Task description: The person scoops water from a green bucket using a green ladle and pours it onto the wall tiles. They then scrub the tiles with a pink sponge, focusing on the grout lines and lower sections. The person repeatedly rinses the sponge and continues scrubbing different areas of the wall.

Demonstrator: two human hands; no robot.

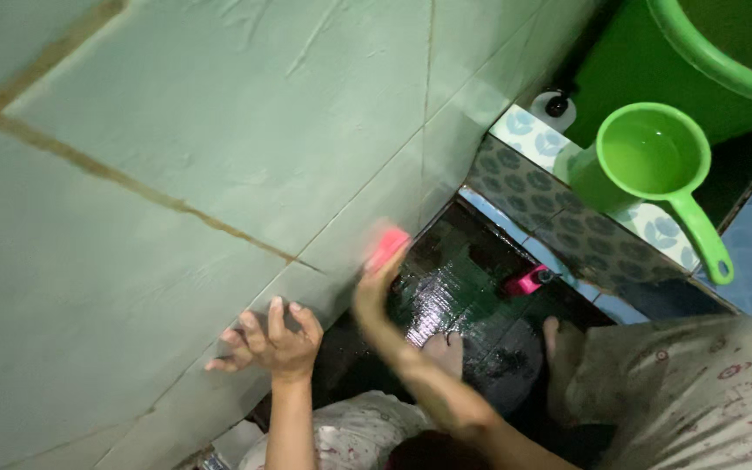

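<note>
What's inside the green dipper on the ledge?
The green dipper on the patterned ledge holds clear water; its green bottom shows through. Nothing else visible inside. The near inner wall is hidden by its rim.

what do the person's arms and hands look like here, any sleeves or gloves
Both arms are bare, no sleeves reaching the forearms. The left hand and right hand wear no gloves; no rings, watch or bracelets are visible. The right hand is motion-blurred, so fine details there cannot be told.

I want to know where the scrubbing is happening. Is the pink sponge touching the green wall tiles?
Touching. The head view shows the right hand pressing the pink sponge flat on the green wall tiles, with no gap visible, though the sponge is blurred.
</note>
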